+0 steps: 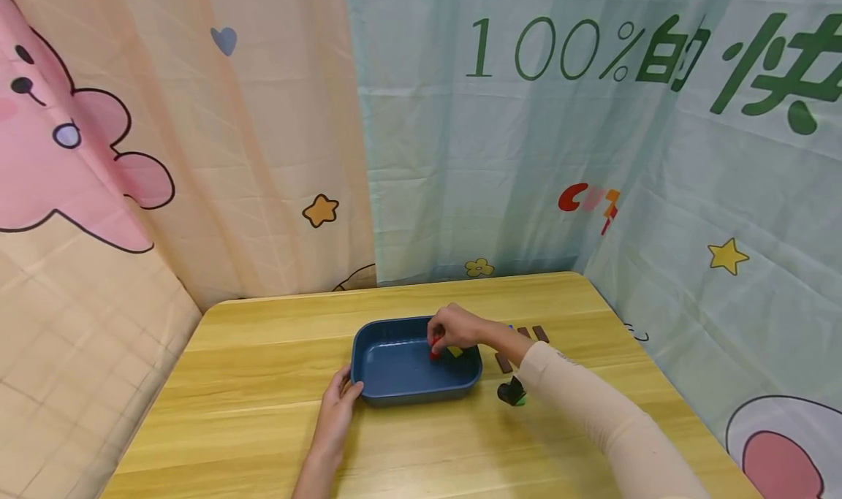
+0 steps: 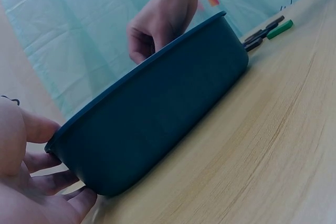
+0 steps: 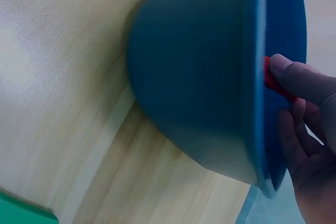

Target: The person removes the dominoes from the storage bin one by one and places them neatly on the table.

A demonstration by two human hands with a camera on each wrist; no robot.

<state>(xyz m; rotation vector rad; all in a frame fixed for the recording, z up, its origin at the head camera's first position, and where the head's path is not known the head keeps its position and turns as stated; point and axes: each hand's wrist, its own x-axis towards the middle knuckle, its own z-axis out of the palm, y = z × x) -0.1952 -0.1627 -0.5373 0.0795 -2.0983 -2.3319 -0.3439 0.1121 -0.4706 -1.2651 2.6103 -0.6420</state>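
A dark blue rectangular basin [image 1: 421, 395] stands on the wooden table. My left hand [image 1: 334, 415] grips its left end, thumb at the rim and the other fingers against the outer wall, as the left wrist view shows. Reaching over the far right side, my right hand [image 1: 457, 326] pinches a small red block [image 3: 273, 80] between thumb and fingers, inside the basin below its rim. A yellow piece [image 1: 454, 351] shows in the basin beside that hand. The basin's near wall hides the red block in the left wrist view.
Right of the basin lie several dark brown blocks [image 1: 503, 362], partly behind the right forearm. Nearer, a black object [image 1: 510, 392] sits by a green block [image 2: 280, 29]. Printed curtains [image 1: 434, 155] hang behind the table's far edge and along both sides.
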